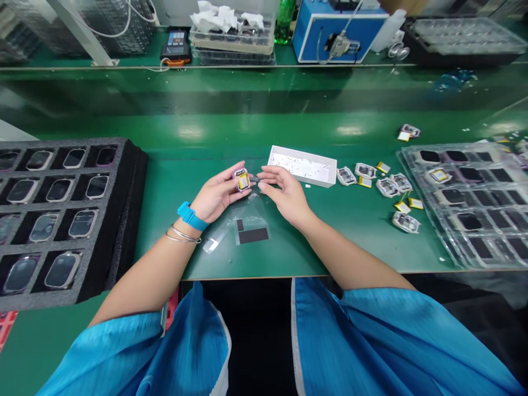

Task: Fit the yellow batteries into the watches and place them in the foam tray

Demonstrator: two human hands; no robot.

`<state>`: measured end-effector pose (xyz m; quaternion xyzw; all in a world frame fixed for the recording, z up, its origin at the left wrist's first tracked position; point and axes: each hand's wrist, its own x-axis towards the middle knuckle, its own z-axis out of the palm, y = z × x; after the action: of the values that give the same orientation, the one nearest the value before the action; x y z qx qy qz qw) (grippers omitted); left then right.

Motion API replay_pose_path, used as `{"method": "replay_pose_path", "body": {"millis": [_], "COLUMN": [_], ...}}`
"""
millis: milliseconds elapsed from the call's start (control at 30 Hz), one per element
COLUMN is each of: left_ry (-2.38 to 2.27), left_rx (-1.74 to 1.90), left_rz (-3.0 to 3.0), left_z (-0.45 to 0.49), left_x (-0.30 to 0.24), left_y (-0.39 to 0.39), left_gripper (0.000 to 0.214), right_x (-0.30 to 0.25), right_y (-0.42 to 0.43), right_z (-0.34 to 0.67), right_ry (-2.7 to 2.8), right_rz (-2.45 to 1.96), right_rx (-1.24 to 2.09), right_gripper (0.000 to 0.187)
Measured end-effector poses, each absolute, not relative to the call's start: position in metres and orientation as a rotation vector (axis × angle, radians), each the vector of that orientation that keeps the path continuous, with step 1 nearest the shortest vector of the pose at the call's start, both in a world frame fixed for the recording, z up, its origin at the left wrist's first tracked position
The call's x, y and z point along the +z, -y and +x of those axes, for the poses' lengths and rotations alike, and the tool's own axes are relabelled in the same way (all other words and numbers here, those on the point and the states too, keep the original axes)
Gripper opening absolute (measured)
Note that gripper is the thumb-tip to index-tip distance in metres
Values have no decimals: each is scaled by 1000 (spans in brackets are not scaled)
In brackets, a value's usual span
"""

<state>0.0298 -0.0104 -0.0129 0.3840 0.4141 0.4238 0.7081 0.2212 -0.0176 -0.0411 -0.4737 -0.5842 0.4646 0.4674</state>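
My left hand [218,192] grips an opened smartwatch case [242,180] with a yellow-edged battery showing inside it. Close by on its right, the fingers of my right hand [284,192] are pinched on a small dark grey piece [254,180], which reaches to the watch case; its exact kind I cannot make out. Below both hands, clear film [218,234] and a sheet with dark adhesive strips [253,235] lie on the green bench. Just behind my right hand stands a white box [305,165] with tiny dark bits in it.
At left is a grey foam tray [78,220] of watches. Several opened watch cases [388,187] and loose batteries [402,206] lie at right, beside stacked clear plastic trays [466,203]. A shelf at the back carries a blue machine [330,36] and a black-orange meter [176,47].
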Motion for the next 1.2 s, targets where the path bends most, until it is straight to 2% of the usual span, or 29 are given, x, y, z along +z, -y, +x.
{"method": "replay_pose_path", "body": {"millis": [267, 1200], "left_ry": [-1296, -1326], "left_rx": [970, 1004], "left_rz": [1777, 2016], "left_z": [30, 25], "left_x": [-19, -32], "left_y": [13, 6], "left_gripper": [65, 61], "right_x": [-43, -42], "right_y": [17, 17], "right_z": [220, 222], "right_ry": [1395, 1461], "right_rz": [-1171, -1173], "right_rx": [1051, 1031], "right_gripper": [32, 24]}}
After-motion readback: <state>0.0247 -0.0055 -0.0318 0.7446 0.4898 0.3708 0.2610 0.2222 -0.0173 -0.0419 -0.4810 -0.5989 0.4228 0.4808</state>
